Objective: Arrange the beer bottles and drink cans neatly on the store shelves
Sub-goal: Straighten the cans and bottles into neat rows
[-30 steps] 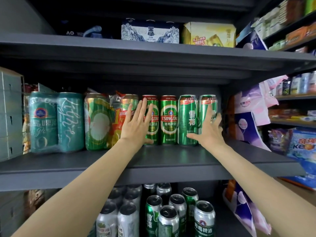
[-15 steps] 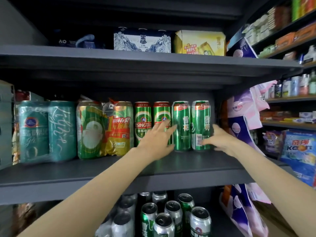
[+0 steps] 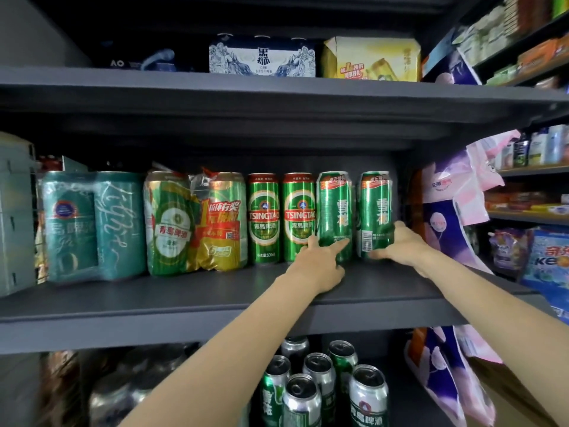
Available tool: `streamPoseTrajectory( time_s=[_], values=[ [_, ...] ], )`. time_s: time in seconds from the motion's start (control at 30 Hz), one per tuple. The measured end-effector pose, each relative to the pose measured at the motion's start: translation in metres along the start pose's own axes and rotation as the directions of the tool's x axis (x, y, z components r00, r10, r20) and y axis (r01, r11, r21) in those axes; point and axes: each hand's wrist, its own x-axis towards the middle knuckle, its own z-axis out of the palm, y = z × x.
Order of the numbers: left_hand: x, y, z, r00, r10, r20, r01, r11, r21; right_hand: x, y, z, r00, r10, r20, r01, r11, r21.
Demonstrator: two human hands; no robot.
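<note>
Centrally, on dark grey metal middle shelf (image 3: 191,297): left hand (image 3: 320,260) rests at base of tall green Snow beer can (image 3: 334,211), fingers loosely spread, forefinger across its front. Right hand (image 3: 400,245) cups base of second tall green Snow can (image 3: 375,208), rightmost in row, fingers wrapped around it. Two green Tsingtao cans (image 3: 280,217) stand just left.

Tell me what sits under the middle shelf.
Under the middle shelf stand loose cans, tops showing, beneath the left hand. Leftward it is dark and blurred; the cans' bases are out of frame.
</note>
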Motion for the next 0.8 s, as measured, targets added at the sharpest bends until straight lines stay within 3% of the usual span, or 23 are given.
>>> streamPoseTrajectory(
  time_s=[0.1, 0.27, 0.47, 0.8],
  values=[
    [-0.001, 0.000, 0.000, 1.000, -0.016, -0.003, 0.016, 1.000, -0.013, -0.002, 0.001, -0.001, 0.999, 0.035, -0.003, -0.035, 0.999, -0.003],
    [-0.003, 0.001, -0.001, 1.000, -0.022, -0.017, 0.022, 1.000, -0.012, -0.003, 0.008, -0.002, 0.999, 0.038, 0.031, -0.043, 0.985, 0.165],
    [0.001, -0.001, 0.003, 1.000, -0.016, -0.018, 0.016, 1.000, 0.022, -0.008, -0.001, 0.003, 0.997, -0.049, -0.066, 0.040, 0.992, -0.121],
    [0.008, -0.003, 0.005, 0.999, -0.037, -0.010, 0.038, 0.995, 0.092, -0.006, -0.003, 0.008, 0.990, -0.098, -0.100, 0.070, 0.965, -0.252]
  ],
)
